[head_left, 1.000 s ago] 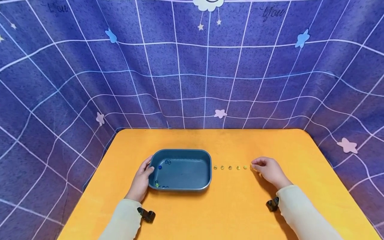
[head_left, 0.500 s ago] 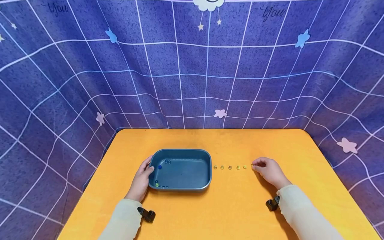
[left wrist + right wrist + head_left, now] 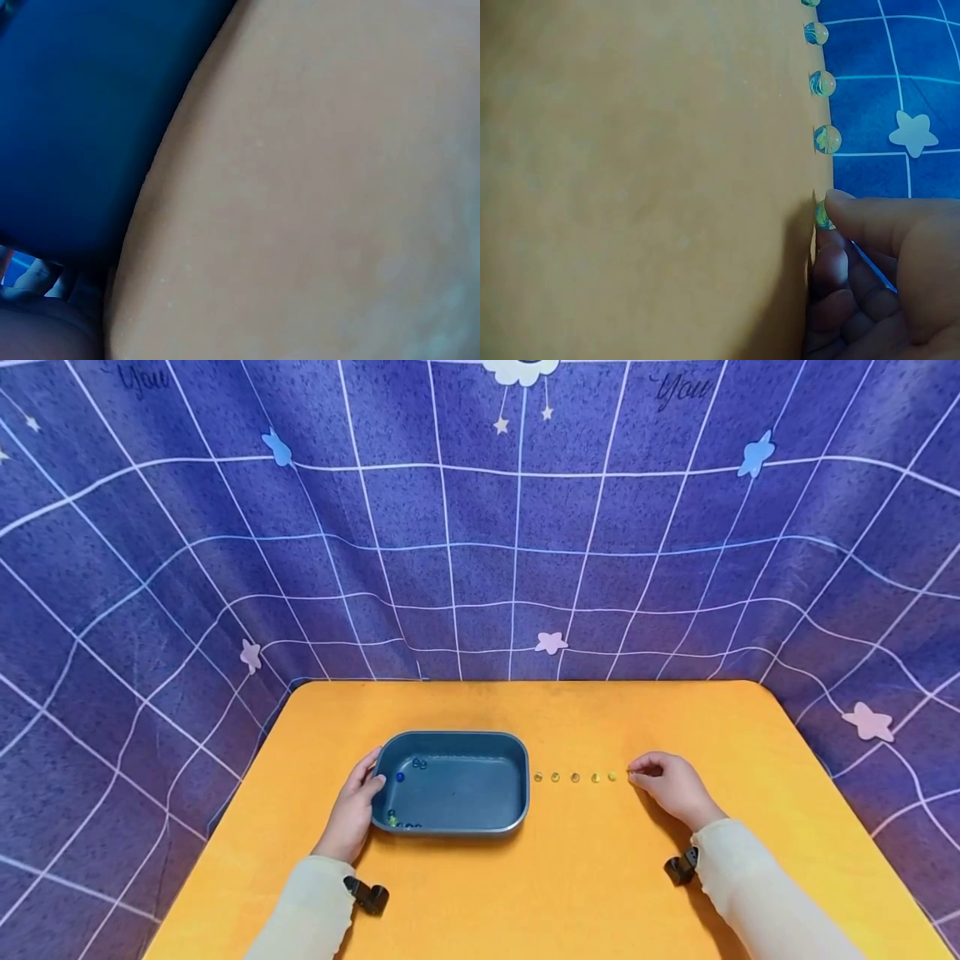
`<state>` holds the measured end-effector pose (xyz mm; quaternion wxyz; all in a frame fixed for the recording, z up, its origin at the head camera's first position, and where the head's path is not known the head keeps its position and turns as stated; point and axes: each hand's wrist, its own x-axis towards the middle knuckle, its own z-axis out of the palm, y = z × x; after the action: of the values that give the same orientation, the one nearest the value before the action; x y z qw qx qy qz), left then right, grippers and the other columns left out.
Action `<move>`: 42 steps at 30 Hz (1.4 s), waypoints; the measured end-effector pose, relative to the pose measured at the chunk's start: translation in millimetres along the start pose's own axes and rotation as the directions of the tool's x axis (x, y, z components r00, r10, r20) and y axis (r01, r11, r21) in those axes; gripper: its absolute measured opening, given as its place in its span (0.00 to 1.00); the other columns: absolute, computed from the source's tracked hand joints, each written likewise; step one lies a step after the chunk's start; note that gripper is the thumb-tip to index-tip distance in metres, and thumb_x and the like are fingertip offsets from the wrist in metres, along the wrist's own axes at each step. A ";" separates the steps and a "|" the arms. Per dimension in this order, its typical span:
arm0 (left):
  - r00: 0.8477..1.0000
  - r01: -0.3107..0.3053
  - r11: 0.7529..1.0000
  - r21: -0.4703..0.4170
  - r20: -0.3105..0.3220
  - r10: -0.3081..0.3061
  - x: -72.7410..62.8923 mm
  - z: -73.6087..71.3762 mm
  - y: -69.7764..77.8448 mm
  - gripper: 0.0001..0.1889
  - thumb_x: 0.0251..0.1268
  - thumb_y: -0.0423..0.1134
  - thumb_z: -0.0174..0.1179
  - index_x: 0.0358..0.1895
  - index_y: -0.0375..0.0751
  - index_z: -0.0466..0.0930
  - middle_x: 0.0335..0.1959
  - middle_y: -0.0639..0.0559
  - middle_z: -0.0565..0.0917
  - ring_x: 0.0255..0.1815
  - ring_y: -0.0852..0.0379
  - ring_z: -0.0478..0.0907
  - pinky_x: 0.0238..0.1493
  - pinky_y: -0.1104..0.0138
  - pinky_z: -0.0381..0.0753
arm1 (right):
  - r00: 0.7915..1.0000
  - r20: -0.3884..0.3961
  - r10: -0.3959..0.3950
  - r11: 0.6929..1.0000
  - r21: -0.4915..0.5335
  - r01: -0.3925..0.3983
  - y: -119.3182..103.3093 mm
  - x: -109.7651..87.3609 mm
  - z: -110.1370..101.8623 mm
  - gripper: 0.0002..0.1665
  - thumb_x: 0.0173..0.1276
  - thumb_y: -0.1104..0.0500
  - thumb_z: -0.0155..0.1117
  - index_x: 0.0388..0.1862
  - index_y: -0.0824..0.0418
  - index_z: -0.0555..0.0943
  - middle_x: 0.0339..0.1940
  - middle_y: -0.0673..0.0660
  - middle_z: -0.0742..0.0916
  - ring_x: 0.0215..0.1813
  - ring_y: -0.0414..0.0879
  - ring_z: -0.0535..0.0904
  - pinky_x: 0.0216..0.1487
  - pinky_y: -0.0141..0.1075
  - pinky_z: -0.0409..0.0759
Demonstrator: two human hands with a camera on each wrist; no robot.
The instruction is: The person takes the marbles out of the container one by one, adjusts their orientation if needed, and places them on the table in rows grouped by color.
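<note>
My left hand grips the left end of a dark blue rectangular tray, thumb over the rim and fingers along the outside. The tray's wall fills the upper left of the left wrist view. Inside the tray lie several glass marbles, including a deep blue one and a yellow-green one. Right of the tray, clear marbles with yellow swirls form a straight row. At the row's right end my right hand pinches another marble between thumb and fingertips, low at the tabletop, partly hidden by the thumb.
The table has an orange-yellow top with rounded far corners. A purple-blue curtain with white grid lines and stars hangs behind and at both sides. Black wrist cameras sit by the pale sleeves.
</note>
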<state>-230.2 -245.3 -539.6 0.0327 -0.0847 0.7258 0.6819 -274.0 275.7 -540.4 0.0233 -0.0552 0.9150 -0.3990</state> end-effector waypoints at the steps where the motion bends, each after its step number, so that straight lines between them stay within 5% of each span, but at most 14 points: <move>1: 1.000 -0.002 1.000 0.002 0.002 0.002 0.7 0.3 0.0 0.28 0.85 0.40 0.44 0.83 0.56 0.56 0.83 0.52 0.54 0.84 0.51 0.44 0.80 0.50 0.44 | 1.000 0.001 -0.002 1.000 -0.003 0.002 0.4 -0.1 -0.3 0.06 0.72 0.60 0.69 0.46 0.59 0.87 0.41 0.53 0.88 0.43 0.49 0.81 0.47 0.45 0.78; 18: 1.000 -0.005 1.000 -0.002 -0.001 0.005 0.9 -1.9 -3.4 0.28 0.85 0.40 0.44 0.83 0.56 0.56 0.83 0.52 0.55 0.84 0.51 0.45 0.80 0.50 0.45 | 1.000 0.013 0.010 1.000 0.020 -0.010 -4.2 -0.8 0.1 0.08 0.73 0.59 0.69 0.48 0.61 0.86 0.43 0.55 0.87 0.45 0.50 0.81 0.48 0.45 0.78; 25: 1.000 -0.001 1.000 0.002 -0.002 0.001 1.5 -1.3 -2.2 0.28 0.85 0.40 0.44 0.83 0.57 0.56 0.83 0.53 0.53 0.84 0.51 0.44 0.81 0.50 0.44 | 0.999 -0.002 0.049 0.994 0.097 -0.048 -11.5 -1.4 -3.6 0.13 0.75 0.58 0.67 0.52 0.64 0.84 0.44 0.57 0.87 0.40 0.50 0.81 0.38 0.39 0.81; 32: 1.000 -0.014 1.000 -0.016 -0.003 0.014 -0.4 -0.6 -0.7 0.28 0.85 0.39 0.44 0.83 0.54 0.56 0.83 0.52 0.54 0.84 0.51 0.45 0.81 0.51 0.44 | 0.994 -0.084 -0.074 0.995 0.061 0.079 -46.5 -3.5 -1.6 0.15 0.72 0.61 0.69 0.54 0.67 0.84 0.43 0.58 0.87 0.36 0.48 0.80 0.34 0.36 0.78; 42: 1.000 -0.007 1.000 -0.007 -0.002 0.007 -1.2 0.2 1.8 0.28 0.85 0.39 0.43 0.83 0.54 0.55 0.84 0.51 0.53 0.84 0.49 0.44 0.80 0.49 0.44 | 0.977 -0.055 -0.207 0.974 0.082 0.211 -113.3 -9.4 28.2 0.10 0.69 0.61 0.73 0.48 0.59 0.88 0.41 0.52 0.85 0.37 0.47 0.76 0.37 0.37 0.77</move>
<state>-229.4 -244.9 -537.7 0.0291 -0.0830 0.7239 0.6843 -252.9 179.8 -476.6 -0.0378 -0.1410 0.8860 -0.4401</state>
